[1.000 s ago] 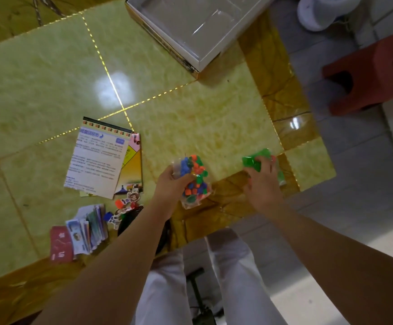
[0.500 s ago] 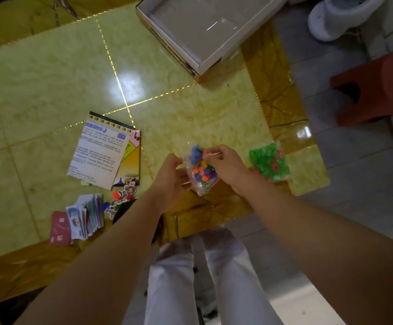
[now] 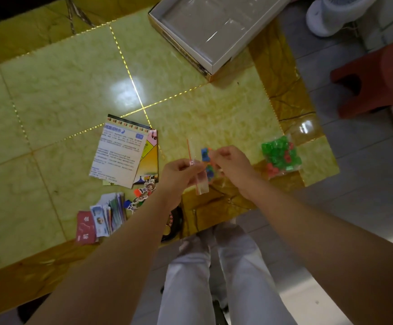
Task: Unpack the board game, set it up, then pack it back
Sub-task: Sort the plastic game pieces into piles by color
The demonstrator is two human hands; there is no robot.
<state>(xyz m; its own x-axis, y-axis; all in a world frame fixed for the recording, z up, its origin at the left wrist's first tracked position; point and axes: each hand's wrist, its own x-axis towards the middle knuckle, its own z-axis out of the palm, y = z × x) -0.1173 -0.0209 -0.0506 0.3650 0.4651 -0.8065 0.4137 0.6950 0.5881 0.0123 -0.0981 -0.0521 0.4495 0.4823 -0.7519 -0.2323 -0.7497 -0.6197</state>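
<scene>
- One wide-angle camera, worn on the person's head, looks steeply down and a little forward across the near edge of a yellow tiled table (image 3: 190, 109)
- At close range, both forearms rise from the bottom corners; the left hand (image 3: 179, 170) and right hand (image 3: 234, 165) meet on a small clear bag (image 3: 202, 187) near the middle of the frame
- White-trousered legs (image 3: 190, 277) lie directly beneath the lens at bottom centre
- The view reaches an open box (image 3: 202, 26) at the top and a red stool (image 3: 378, 78) on the floor at right; straight edges bow towards the margins
</scene>
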